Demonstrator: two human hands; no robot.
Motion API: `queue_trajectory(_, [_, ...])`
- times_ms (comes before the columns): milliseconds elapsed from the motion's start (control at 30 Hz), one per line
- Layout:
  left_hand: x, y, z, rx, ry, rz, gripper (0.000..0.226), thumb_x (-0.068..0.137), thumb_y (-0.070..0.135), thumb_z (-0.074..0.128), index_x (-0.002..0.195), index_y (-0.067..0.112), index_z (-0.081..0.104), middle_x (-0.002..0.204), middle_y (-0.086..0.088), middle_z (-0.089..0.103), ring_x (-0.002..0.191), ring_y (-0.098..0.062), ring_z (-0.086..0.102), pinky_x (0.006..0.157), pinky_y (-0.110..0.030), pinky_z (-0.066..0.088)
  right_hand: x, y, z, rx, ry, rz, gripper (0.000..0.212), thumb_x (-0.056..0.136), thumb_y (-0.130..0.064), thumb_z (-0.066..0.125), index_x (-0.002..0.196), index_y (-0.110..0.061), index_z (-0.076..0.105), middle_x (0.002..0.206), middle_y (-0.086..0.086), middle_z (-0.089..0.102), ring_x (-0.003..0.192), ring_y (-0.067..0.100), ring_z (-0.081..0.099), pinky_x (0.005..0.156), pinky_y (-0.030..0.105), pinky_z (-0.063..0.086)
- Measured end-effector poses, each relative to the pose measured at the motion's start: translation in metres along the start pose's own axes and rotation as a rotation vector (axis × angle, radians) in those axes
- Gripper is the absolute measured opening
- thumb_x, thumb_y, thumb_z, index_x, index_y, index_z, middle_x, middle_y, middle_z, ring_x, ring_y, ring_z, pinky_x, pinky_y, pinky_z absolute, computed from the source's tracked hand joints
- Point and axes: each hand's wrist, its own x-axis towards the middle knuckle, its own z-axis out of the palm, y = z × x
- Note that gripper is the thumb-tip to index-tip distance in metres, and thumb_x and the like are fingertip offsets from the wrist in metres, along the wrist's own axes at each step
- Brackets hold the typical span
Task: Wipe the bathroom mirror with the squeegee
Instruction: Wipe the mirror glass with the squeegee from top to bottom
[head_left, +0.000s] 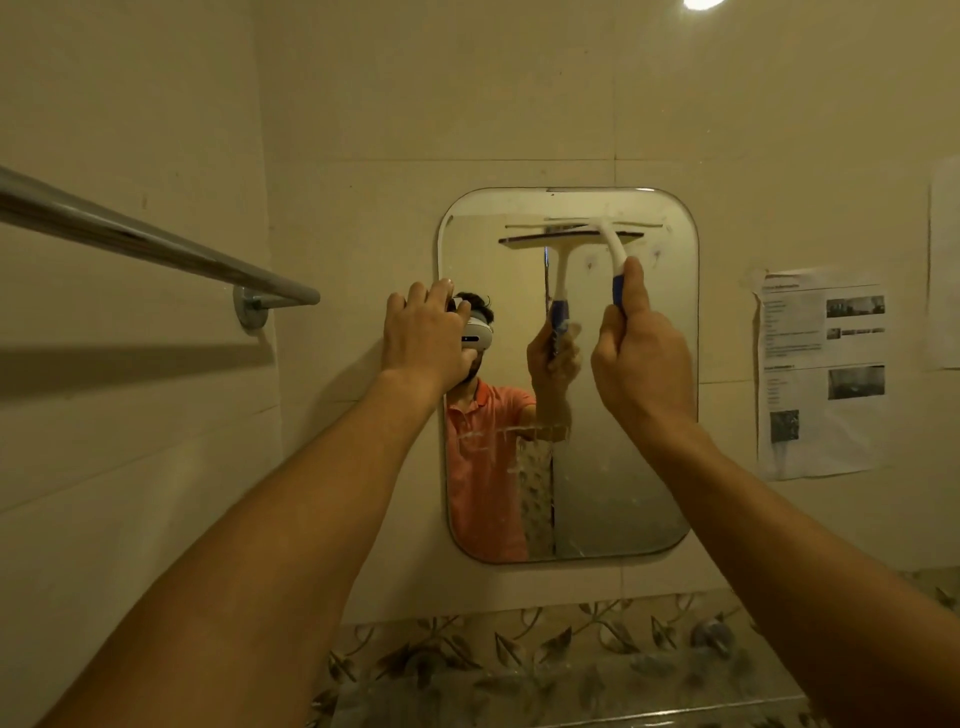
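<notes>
A rounded rectangular mirror (623, 467) hangs on the tiled wall ahead. My right hand (641, 353) is closed around the blue grip of a white squeegee (610, 244), whose blade lies flat against the glass near the mirror's top edge. My left hand (423, 332) rests on the mirror's left edge at mid height, fingers curled over the rim. Streaks and drops show on the lower glass. The mirror reflects a person in an orange shirt and the squeegee.
A chrome towel bar (156, 244) juts from the left wall at hand height. Printed paper sheets (821, 374) are stuck to the wall right of the mirror. A band of leaf-patterned tiles (519, 660) runs below.
</notes>
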Motion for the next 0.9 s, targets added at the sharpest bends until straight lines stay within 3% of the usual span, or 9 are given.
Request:
queue_trajectory(267, [0.0, 0.003, -0.002, 0.031, 0.007, 0.003, 0.067, 0.09, 0.061, 0.057, 0.147, 0.028, 0.047, 0.148, -0.006, 0.041, 0.125, -0.028, 0.043, 0.096, -0.041, 0.037, 0.04, -0.017, 0.018, -0.044, 0.029, -0.038, 0.062, 0.107, -0.034, 0.034, 0.16, -0.03, 0.002, 0.087, 0.009, 0.055, 0.063, 0.013, 0.048, 0.055, 0.024, 0.036])
queue_trajectory(400, [0.0, 0.003, -0.002, 0.046, 0.008, 0.007, 0.067, 0.091, 0.061, 0.058, 0.148, 0.028, 0.045, 0.15, -0.007, 0.039, 0.126, -0.029, 0.043, 0.097, -0.042, 0.037, 0.042, -0.022, 0.02, -0.066, -0.013, -0.037, 0.065, 0.107, -0.03, 0.038, 0.16, -0.029, 0.001, 0.086, 0.01, 0.054, 0.062, 0.014, 0.048, 0.053, 0.025, 0.035])
queue_trajectory(567, [0.0, 0.004, 0.0, 0.04, 0.004, 0.005, 0.067, 0.09, 0.062, 0.059, 0.146, 0.028, 0.048, 0.15, -0.007, 0.039, 0.125, -0.029, 0.043, 0.097, -0.043, 0.037, 0.013, -0.021, 0.025, -0.071, -0.029, -0.024, 0.069, 0.104, -0.03, 0.04, 0.16, -0.027, 0.001, 0.084, 0.009, 0.053, 0.061, 0.016, 0.049, 0.052, 0.028, 0.038])
queue_trajectory(733, [-0.002, 0.005, -0.001, 0.034, 0.004, 0.01, 0.066, 0.089, 0.06, 0.061, 0.145, 0.027, 0.049, 0.151, -0.008, 0.039, 0.126, -0.031, 0.044, 0.098, -0.044, 0.038, -0.029, -0.01, 0.031, -0.066, -0.072, -0.016, 0.067, 0.102, -0.039, 0.029, 0.161, -0.027, -0.001, 0.085, 0.008, 0.049, 0.061, 0.014, 0.046, 0.055, 0.028, 0.039])
queue_trajectory(900, [-0.003, 0.008, -0.003, 0.021, -0.015, -0.013, 0.063, 0.09, 0.057, 0.062, 0.145, 0.027, 0.05, 0.153, -0.008, 0.038, 0.128, -0.031, 0.042, 0.099, -0.044, 0.037, -0.06, -0.001, 0.038, -0.056, -0.097, 0.014, 0.066, 0.105, -0.039, 0.034, 0.161, -0.029, 0.0, 0.089, 0.01, 0.049, 0.061, 0.014, 0.045, 0.056, 0.029, 0.039])
